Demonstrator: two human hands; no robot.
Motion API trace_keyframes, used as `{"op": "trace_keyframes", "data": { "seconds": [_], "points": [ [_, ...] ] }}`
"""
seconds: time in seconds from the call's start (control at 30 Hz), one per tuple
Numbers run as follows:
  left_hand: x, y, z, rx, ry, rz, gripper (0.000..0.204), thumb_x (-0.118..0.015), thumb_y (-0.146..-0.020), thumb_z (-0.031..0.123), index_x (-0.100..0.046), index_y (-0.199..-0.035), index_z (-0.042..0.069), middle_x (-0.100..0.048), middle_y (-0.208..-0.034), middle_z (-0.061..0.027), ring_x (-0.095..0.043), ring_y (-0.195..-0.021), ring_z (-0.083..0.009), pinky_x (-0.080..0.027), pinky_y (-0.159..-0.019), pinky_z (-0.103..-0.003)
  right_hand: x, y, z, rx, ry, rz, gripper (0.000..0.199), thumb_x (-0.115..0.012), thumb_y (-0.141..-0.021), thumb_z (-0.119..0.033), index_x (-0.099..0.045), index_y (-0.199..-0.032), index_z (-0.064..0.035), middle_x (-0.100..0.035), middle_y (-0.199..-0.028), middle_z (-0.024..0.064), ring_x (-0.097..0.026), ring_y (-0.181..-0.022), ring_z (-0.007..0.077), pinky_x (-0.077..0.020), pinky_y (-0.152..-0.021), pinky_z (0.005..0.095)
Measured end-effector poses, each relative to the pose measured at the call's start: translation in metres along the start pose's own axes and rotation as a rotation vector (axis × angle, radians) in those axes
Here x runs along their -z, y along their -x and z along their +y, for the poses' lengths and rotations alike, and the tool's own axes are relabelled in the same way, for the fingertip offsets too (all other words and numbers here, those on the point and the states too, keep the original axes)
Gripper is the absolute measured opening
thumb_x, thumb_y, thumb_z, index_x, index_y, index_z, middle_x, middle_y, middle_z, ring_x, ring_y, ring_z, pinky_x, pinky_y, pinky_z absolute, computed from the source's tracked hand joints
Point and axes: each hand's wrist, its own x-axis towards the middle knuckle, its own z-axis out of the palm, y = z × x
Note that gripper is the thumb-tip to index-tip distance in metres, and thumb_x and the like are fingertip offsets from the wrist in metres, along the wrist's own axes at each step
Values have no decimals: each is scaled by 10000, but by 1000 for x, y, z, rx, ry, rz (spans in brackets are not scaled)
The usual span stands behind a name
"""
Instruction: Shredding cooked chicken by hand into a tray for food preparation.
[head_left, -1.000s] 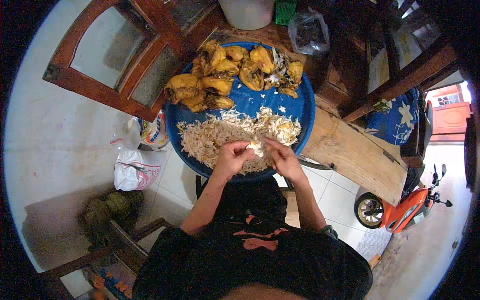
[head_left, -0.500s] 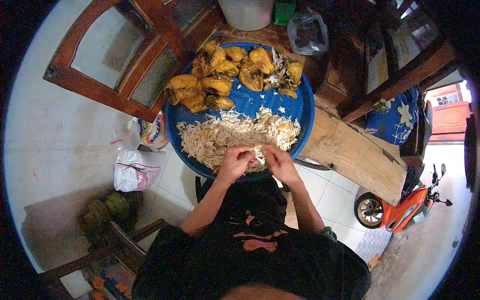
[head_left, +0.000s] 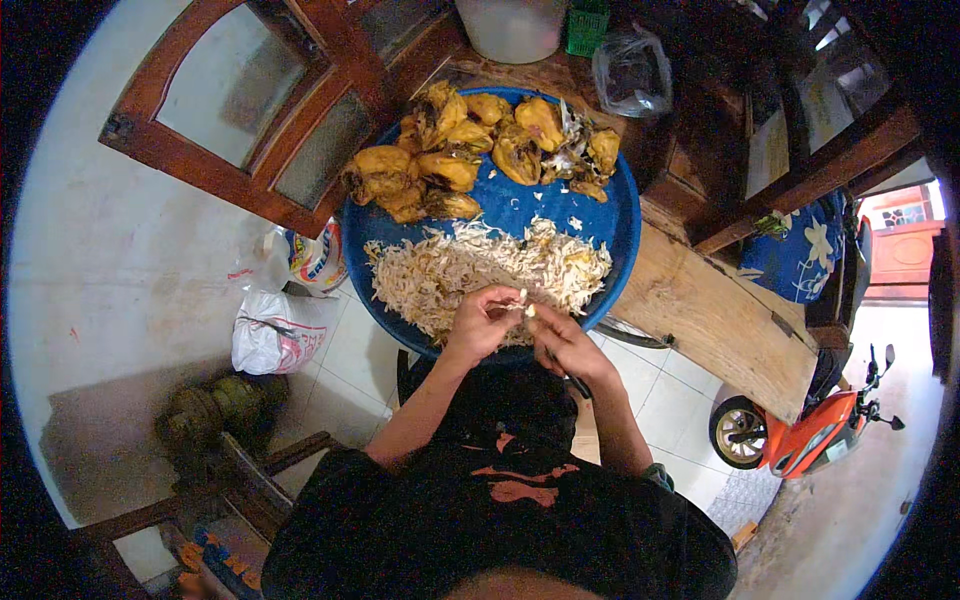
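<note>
Over the near edge of a round blue tray (head_left: 630, 215), my two hands meet at fingertip level. My left hand (head_left: 482, 325) is closed in a pinch on a pale shred of chicken meat (head_left: 512, 304). My right hand (head_left: 566, 342) has its fingertips closed on another small pale bit beside it. A thin dark handle (head_left: 580, 386) sticks out from under the right palm; the rest of that tool is hidden. A wide heap of shredded chicken (head_left: 435, 280) covers the tray's near half. Several yellow-brown cooked chicken pieces (head_left: 447, 170) lie along its far side.
A wooden plank (head_left: 710, 310) extends right of the tray. Behind stand a whitish bucket (head_left: 510, 30), a green basket (head_left: 586, 28) and a clear plastic bag (head_left: 632, 75). A wooden-framed door (head_left: 255, 170) is at left, a white sack (head_left: 275, 332) below, an orange motorbike (head_left: 815, 440) at right.
My hands have drawn slightly apart, with pale meat at the fingertips of each. The right hand has turned, and a dark handle now shows beneath it. The whole view has shifted slightly.
</note>
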Motion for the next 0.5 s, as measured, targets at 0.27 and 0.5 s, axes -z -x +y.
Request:
{"op": "trace_keyframes", "data": {
  "seconds": [0.27, 0.5],
  "points": [
    [0, 0, -4, 85, 158, 23, 259, -717, -744, 8, -640, -992, 4, -666, -885, -56, -614, -756, -111, -512, -698, -259, 0, 4, -6, 38, 16, 32, 191, -519, -943, -207, -561, -1080, -81, -458, -613, -12, -428, -507, 87, -355, -457, 255],
    [-2, -3, -16, 86, 109, 57, 194, -614, -810, -25, -609, -1004, -29, -657, -868, -86, -632, -757, -120, -545, -684, -262, 7, -3, 2, 136, 163, 134, 286, -509, -944, -214, -551, -1191, -75, -543, -687, 33, -457, -516, 96, -382, -464, 248]
  ]
}}
